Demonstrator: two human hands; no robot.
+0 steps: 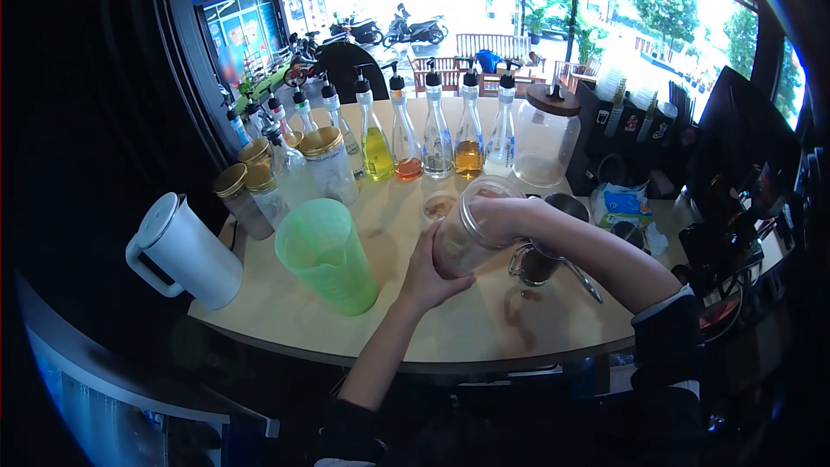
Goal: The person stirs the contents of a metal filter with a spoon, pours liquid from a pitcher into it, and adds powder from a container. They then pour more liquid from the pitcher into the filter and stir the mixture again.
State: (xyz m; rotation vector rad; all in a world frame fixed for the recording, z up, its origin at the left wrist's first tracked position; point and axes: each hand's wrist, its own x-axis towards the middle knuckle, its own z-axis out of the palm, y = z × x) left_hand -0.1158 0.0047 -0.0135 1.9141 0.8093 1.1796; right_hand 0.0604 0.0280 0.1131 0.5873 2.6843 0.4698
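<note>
My left hand (428, 272) is wrapped around the side of a clear jar (467, 238), which is tilted above the table. From the right, my right hand (500, 216) reaches through the jar's mouth. Its fingers are inside, and I cannot make out whether they hold anything. Just behind the jar lies a small round lid or dish (441, 204) with something brownish on it. Under my right forearm stands a small pitcher (538, 266) with dark contents, and a metal handle (584, 282) sticks out beside it.
A green translucent pitcher (324, 259) and a white kettle (186, 251) stand on the left. Several pump bottles (438, 143) line the back, with gold-lidded jars (328, 164) at left. A wooden-lidded jar (546, 143) stands back right. The table's front edge (415, 361) is near me.
</note>
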